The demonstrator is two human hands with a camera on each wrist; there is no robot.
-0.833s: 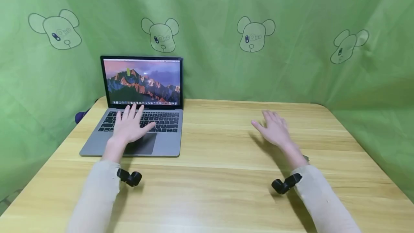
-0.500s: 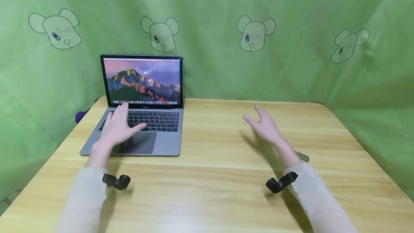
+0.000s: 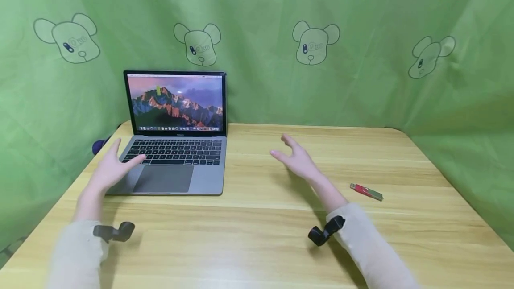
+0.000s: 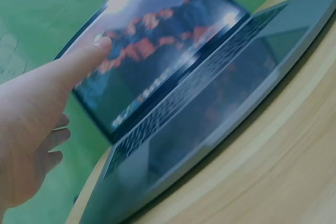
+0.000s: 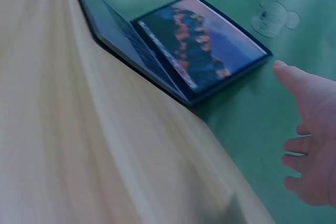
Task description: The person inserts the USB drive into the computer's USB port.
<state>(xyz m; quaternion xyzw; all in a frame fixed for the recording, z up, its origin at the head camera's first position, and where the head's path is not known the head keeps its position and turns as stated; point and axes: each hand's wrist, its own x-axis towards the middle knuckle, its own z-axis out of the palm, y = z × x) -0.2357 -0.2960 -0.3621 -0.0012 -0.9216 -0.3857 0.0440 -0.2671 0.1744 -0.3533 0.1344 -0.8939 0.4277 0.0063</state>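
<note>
An open laptop [image 3: 209, 179] with a lit mountain picture on its screen stands at the left of the table. My left hand [image 3: 107, 171] hovers at its left front corner, thumb spread from the fingers and holding nothing; whether it touches the laptop I cannot tell. To the right of the laptop, my right hand [image 3: 299, 160] is held above the table, thumb apart from the fingers, with nothing in it. A red and green USB stick [image 3: 366, 191] lies on the table beyond my right forearm. The right wrist view shows the right hand [image 5: 315, 135] apart from the laptop [image 5: 220, 56].
The wooden table [image 3: 249, 244] has a green curtain [image 3: 261, 79] with mouse-head drawings behind it and at both sides. A small dark purple object [image 3: 97, 147] shows past the table's left edge. Each wrist carries a black camera mount [image 3: 326, 232].
My left hand has moved left and toward me, off the keyboard to the laptop's left corner. My right hand has shifted left, and the USB stick, earlier hidden by the arm, now shows fully.
</note>
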